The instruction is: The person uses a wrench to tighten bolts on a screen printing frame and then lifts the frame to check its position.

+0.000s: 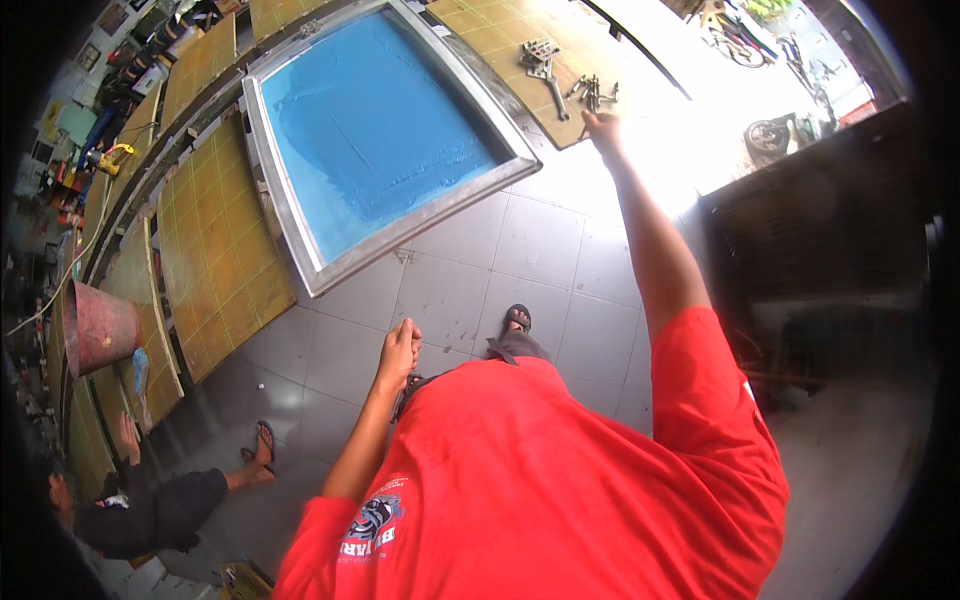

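Note:
My right hand point(603, 130) reaches to the near corner of a yellow gridded board point(485, 45), beside a cluster of metal clamp parts point(590, 94); its fingers are curled, and what they grip, if anything, is hard to make out. A wrench point(555, 92) and more metal fittings point(535, 55) lie on that board. My left hand point(402, 350) is closed, low in front of my body above the tiled floor point(445, 290); its content is hidden. Ahead, a metal-framed screen point(385, 140) covered in blue lies tilted over the row of boards.
More gridded boards point(215, 240) run along the left, with a red bucket point(100, 325) and a yellow tool point(110, 158). Another person point(150, 505) in dark clothes is at lower left. A dark panel point(810, 260) stands at right; bicycles point(770, 130) are beyond.

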The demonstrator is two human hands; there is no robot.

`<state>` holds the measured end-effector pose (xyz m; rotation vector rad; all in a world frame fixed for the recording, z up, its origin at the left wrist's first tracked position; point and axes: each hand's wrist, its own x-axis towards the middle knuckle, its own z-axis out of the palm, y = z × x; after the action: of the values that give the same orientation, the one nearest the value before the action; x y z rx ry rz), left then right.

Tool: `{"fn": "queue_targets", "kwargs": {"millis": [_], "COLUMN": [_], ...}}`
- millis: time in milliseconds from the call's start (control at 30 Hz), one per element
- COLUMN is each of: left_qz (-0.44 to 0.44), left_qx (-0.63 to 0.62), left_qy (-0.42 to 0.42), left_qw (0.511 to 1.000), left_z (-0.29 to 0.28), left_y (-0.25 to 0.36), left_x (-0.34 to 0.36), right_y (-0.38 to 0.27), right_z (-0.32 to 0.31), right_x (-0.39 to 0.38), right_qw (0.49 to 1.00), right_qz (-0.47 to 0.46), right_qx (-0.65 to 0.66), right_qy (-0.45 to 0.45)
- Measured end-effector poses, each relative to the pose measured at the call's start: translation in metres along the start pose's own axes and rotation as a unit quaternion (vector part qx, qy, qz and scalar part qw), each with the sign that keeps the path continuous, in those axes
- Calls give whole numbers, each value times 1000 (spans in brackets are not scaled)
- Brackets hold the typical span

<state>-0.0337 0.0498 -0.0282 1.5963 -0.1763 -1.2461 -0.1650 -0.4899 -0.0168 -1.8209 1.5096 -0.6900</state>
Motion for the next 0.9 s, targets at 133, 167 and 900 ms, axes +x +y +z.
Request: {"fn": "queue_targets", "kwargs": {"millis": [133,167,900], "left_qz": [17,25,116], "left_qx": [-85,-102,-207], "left_qy": [28,26,-175], "left_qw": [996,994,956], "left_z": [46,56,253], "left_y": [26,34,209], "left_x": [-1,-3,118], "right_y": [-25,-34,30], "right_z": [-10,-16,-118], "right_x": [65,65,-64], "right_qw": [995,994,952], "right_qz": [21,34,-237], "right_qx": [-85,-92,133], "right_qy": [-37,-46,-138]}}
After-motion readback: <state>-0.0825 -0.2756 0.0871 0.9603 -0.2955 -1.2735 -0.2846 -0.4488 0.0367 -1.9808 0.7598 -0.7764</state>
